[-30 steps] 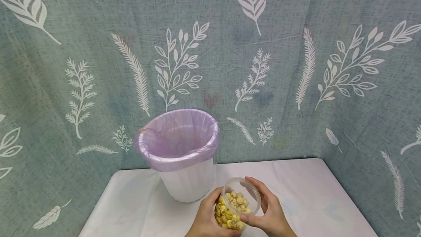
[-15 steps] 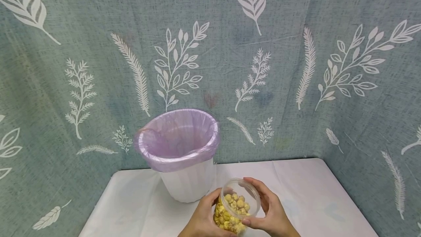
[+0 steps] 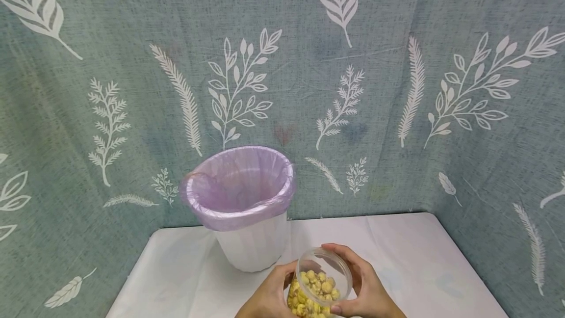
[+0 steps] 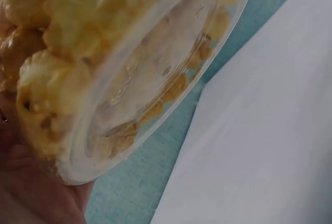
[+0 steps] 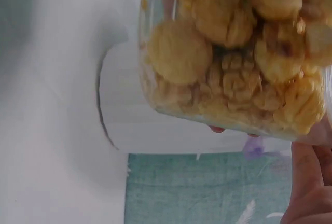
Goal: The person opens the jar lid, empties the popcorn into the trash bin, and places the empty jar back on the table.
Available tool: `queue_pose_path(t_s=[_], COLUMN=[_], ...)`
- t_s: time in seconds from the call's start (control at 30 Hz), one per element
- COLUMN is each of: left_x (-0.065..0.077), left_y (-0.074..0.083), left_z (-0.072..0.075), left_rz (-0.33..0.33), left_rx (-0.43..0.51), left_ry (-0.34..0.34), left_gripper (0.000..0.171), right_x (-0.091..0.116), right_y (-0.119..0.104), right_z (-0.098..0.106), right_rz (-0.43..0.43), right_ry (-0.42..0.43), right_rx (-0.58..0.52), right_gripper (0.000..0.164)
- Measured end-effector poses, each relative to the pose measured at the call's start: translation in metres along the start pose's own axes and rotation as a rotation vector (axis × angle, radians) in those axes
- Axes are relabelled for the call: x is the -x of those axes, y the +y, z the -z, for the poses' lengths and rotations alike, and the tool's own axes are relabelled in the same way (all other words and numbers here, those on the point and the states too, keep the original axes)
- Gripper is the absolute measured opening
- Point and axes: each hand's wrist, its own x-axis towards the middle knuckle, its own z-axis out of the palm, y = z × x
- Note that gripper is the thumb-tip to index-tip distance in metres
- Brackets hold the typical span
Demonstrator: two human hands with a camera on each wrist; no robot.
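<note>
Clear jar (image 3: 331, 262) of yellow popcorn (image 3: 317, 283) was tilted above the white-covered table (image 3: 406, 249), left hand (image 3: 270, 294) gripping its side, right hand (image 3: 366, 288) gripping the rim end. White bin (image 3: 253, 245) with purple liner (image 3: 240, 221) stood behind, leftward. Grey-green leaf-print fabric (image 3: 291, 82) walled back and sides.

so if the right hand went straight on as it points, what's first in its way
Past the popcorn jar it holds, the right hand would probably meet the lined bin; depth is unclear.
</note>
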Motion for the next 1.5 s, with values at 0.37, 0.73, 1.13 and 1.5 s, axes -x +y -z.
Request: queue_pose_path(t_s=[0.37, 0.73, 1.13, 1.5], left_x=[-0.003, -0.009, -0.003, 0.005], left_y=[-0.006, -0.014, -0.004, 0.003], left_z=[-0.008, -0.022, -0.011, 0.001], left_rz=[-0.092, -0.144, -0.074, 0.111], left_rx=[-0.19, -0.465, -0.158, 0.012], left_ry=[0.226, 0.451, 0.194, 0.055], left_gripper=[0.083, 0.087, 0.079, 0.078], right_x=[0.0, -0.004, -0.002, -0.002], right_y=[0.001, 0.002, -0.003, -0.007], right_z=[0.0, -0.014, 0.001, 0.007], right_rz=[-0.064, -0.255, -0.039, -0.015], right_ry=[0.112, 0.405, 0.095, -0.088], right_rx=[0.063, 0.247, 0.125, 0.033], right_gripper=[0.08, 0.081, 0.085, 0.089])
